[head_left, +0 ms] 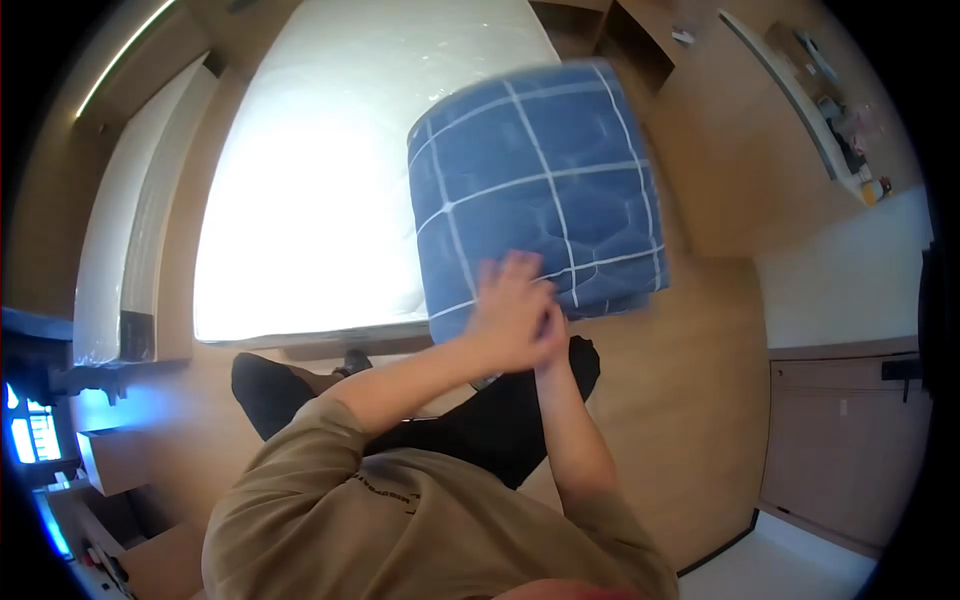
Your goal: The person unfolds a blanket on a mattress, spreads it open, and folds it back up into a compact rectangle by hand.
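A folded blue quilted pad with white grid lines lies on the right front part of a plastic-covered white mattress. Its near edge reaches over the mattress's front edge. My left hand is at the pad's near edge, fingers stretched out over the blue cloth. Partly behind it, my right hand is close beside or touching it at the same edge; its fingers are mostly hidden, so what they hold cannot be made out.
Another plastic-wrapped mattress stands along the left wall. A shelf with small items is at the upper right. A brown door is at the lower right, and an open box at the lower left.
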The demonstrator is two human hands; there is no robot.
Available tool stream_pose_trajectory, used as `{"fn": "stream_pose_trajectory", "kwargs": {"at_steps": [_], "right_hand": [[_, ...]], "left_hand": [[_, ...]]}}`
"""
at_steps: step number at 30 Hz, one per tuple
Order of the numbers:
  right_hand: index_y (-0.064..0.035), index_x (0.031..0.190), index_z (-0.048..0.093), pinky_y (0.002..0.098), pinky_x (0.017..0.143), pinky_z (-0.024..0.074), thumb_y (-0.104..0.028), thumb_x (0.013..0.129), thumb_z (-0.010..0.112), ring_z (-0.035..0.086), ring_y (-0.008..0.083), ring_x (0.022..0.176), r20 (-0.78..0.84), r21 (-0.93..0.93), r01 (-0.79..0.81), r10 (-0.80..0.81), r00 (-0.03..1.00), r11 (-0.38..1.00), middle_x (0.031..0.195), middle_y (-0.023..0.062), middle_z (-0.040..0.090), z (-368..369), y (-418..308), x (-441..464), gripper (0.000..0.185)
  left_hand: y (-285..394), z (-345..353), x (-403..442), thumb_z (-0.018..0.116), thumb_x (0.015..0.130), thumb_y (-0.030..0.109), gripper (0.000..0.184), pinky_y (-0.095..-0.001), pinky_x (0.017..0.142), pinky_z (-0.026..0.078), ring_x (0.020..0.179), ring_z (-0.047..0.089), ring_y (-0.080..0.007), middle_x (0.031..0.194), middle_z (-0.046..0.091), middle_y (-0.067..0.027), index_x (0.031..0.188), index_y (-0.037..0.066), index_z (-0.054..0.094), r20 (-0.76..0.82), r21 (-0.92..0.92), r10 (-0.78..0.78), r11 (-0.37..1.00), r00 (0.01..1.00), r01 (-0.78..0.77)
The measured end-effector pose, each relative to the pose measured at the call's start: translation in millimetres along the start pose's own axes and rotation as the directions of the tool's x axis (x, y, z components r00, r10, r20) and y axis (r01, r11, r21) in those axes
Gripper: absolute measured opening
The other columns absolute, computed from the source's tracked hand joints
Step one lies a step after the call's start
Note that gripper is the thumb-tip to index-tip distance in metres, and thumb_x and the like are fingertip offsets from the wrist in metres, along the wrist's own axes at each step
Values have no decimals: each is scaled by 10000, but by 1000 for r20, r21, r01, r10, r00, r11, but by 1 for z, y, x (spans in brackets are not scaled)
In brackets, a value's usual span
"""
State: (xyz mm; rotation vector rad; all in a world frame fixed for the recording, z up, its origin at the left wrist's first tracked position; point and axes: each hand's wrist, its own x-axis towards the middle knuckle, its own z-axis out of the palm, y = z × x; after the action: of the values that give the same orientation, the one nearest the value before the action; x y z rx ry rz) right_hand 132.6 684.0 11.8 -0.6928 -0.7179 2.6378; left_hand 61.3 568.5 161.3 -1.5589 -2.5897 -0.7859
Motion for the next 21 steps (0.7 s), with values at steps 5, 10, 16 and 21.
{"fn": "stream_pose_trajectory", "kwargs": {"at_steps": [5, 10, 16, 21], "right_hand": [[-25, 1056, 551, 349, 793, 487, -281, 874, 677, 588, 204, 937, -305, -218, -14, -55, 951, 976, 1010, 94, 598, -58, -67, -10, 338], [48, 1160, 562, 314, 791, 489, -255, 807, 769, 590, 186, 960, -376, -712, 154, -558, 740, 685, 1086, 118, 618, -71, -213, 41, 509], [47, 1317, 460, 362, 936, 466, -154, 785, 774, 567, 243, 1115, -84, -672, 164, -293, 952, 722, 1252, 166, 564, -59, -252, 24, 650], [-70, 1377, 424, 432, 957, 452, -121, 753, 786, 538, 259, 1168, -303, -660, -146, -83, 949, 737, 1297, 105, 547, -124, -221, 26, 723]], "left_hand": [[-69, 34, -61, 814, 609, 474, 1001, -534, 1110, 217, 1358, 224, -501, 1439, 226, -356, 1362, -4, 359, -132, -227, -428, 891, 894, 394], [-48, 42, -82, 891, 540, 304, 1133, -485, 1065, 348, 1347, 238, -532, 1478, 114, -369, 1455, 70, 264, 17, -361, -417, 845, 909, 395], [-97, 72, -82, 819, 546, 92, 928, -431, 982, 449, 1263, 425, -446, 1507, 217, -243, 1379, 227, 435, -112, -302, -442, 868, 890, 393], [-126, 60, -86, 807, 584, 87, 911, -446, 987, 441, 1273, 419, -446, 1520, 157, -268, 1391, 194, 398, -14, -282, -283, 921, 959, 268]]}}
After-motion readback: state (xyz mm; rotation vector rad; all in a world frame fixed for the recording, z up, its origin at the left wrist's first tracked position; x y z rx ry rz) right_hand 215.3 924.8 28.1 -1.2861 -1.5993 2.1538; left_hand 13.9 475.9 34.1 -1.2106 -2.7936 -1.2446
